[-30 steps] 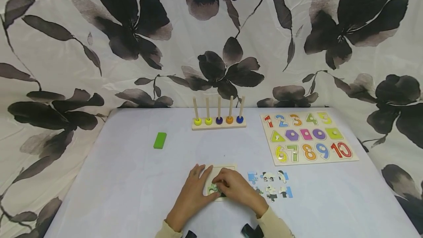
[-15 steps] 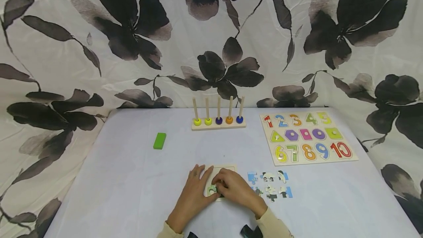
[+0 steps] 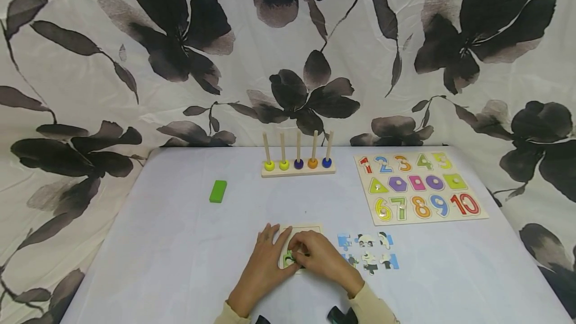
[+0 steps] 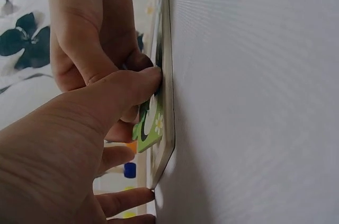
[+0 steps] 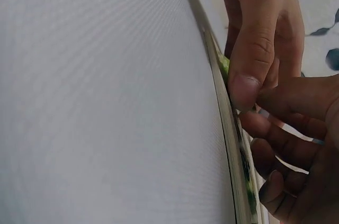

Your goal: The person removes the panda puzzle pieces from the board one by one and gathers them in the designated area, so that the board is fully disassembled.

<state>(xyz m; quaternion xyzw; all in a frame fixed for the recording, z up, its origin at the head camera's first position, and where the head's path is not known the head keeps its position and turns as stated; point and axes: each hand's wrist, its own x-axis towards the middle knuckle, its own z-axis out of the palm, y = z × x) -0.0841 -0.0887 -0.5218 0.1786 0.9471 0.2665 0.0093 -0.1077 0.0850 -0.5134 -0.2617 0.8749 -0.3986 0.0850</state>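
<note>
Almost nothing different from the picture half a second before: both hands at the same place over the small square pale cardboard puzzle tray (image 3: pixel 300 229) at the near middle of the pale lilac table top (image 3: pixel 180 244). Only a tiny shift of the right hand (image 3: pixel 321 259), fingers a little more toward the left, onto the green jigsaw piece with a white flower (image 4: pixel 150 127). Piece lying inside the tray at its near left part, one edge lifted in the left wrist view, so seemingly not yet fully seated. Left hand (image 3: pixel 265 264) flat, fingers straight, thumb tip pressing the piece. Right fingers curled, pinching and pushing the same piece against the tray. Beside the tray, to the right and apart, loose blue and white panda jigsaw pieces (image 3: pixel 368 253), untouched. Judging from this, fitting of one piece in progress, most pieces remaining outside.
</note>
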